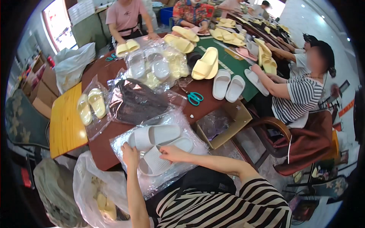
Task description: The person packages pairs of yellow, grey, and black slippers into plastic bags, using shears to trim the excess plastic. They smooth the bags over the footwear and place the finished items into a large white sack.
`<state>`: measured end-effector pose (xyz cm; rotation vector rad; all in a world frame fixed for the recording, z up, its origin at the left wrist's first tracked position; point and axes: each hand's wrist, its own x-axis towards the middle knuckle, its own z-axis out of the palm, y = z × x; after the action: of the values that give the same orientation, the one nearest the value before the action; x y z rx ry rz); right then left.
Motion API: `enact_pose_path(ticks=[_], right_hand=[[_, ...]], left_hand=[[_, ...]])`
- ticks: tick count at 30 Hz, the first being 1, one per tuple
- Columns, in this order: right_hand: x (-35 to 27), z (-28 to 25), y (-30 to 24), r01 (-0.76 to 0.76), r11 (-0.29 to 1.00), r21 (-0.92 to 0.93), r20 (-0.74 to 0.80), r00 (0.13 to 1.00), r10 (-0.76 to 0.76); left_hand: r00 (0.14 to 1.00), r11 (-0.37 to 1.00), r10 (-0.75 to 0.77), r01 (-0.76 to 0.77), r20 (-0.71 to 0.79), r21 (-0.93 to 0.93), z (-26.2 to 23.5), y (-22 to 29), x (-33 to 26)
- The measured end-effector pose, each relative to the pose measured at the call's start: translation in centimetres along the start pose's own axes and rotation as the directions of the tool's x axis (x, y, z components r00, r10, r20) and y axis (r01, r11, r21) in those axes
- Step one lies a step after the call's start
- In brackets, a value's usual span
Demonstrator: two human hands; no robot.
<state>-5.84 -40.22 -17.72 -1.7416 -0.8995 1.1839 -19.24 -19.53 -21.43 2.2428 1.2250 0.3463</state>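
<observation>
A pair of pale grey slide slippers (pixel 164 133) lies on a stack of clear plastic bags (pixel 167 182) at the table's near edge. My left hand (pixel 130 155) is closed at the toe end of the slippers, its fingertips partly hidden. My right hand (pixel 172 153) pinches the strap of the nearer slipper, fingers bent together. Just beyond lies a dark mesh bundle (pixel 138 100) partly covered by clear plastic. Teal-handled scissors (pixel 195 98) rest to the right of it.
Bagged yellow slippers (pixel 97 103) lie at the left, bagged grey ones (pixel 146 64) farther back. An open cardboard box (pixel 224 127) adjoins the table's right edge. A co-worker at the right holds a grey slipper (pixel 256 81). A white sack (pixel 87 182) stands at lower left.
</observation>
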Motion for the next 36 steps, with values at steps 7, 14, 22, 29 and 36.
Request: enact_pose_path(ticks=[7,14,22,29,36], right_hand=[[-9.1,-5.1,-3.9,0.090,0.996,0.013,-0.135,0.987,-0.087],[-13.5,-10.3,-7.3,0.179,0.942,-0.285,-0.272,0.927,-0.258],[-12.5,-10.6,-11.2,0.576,0.628,-0.524,0.191,0.798,-0.572],[-10.3,-7.1,-9.6,0.702,0.517,-0.489,0.069,0.622,-0.780],[-10.8,-12.0,-2.3,0.476,0.650,-0.593,-0.353,0.572,-0.740]], left_hand=[[0.996,0.969,0.036,-0.016,0.080,-0.245,-2.2,0.7,1.1],[1.000,0.774,0.022,-0.024,-0.011,-0.633,-3.2,4.5,0.1],[0.961,0.595,0.229,-0.014,0.153,-0.804,-3.5,6.4,-0.9],[0.957,0.400,0.125,0.194,0.264,-0.895,-0.7,6.9,-5.5],[0.919,0.559,0.178,0.200,0.353,-0.804,-2.1,5.9,-4.2]])
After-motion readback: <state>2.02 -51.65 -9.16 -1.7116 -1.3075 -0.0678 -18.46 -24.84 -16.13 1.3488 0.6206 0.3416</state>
